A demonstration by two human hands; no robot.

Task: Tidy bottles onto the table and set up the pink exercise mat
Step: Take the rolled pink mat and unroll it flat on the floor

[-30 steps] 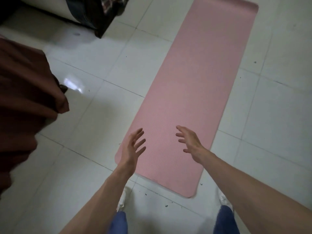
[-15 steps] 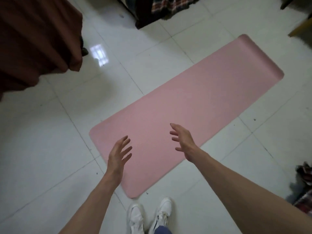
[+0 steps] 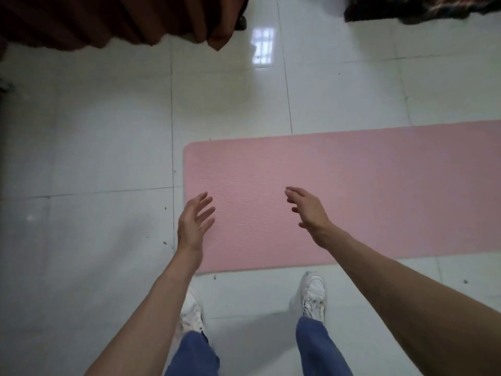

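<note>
Under both hands: a floor (image 3: 95, 147) of shiny white tiles with thin grey lines between them; a bright window shine sits far ahead of the hands.
Mat: the pink mat (image 3: 352, 191) lies flat on the floor, rolled out. It starts just below the left hand and runs off to the right, past the right hand and out of view. Its short end with round corners is by the left hand.
Brown cloth: a dark brown cloth (image 3: 113, 17) hangs in folds far ahead of the left hand, at the top.
Dark cloth: a checked dark cloth (image 3: 423, 6) lies far ahead of the right hand, in the top corner.
Legs: blue trousers (image 3: 320, 348) and white shoes (image 3: 314, 294) stand on the tiles just behind the mat's near edge, below the arms.
Left hand: the left hand (image 3: 193, 223) is held out over the mat's end, fingers spread and straight, holding nothing.
Right hand: the right hand (image 3: 309, 210) is held out over the mat, fingers loose and a bit bent, holding nothing.
</note>
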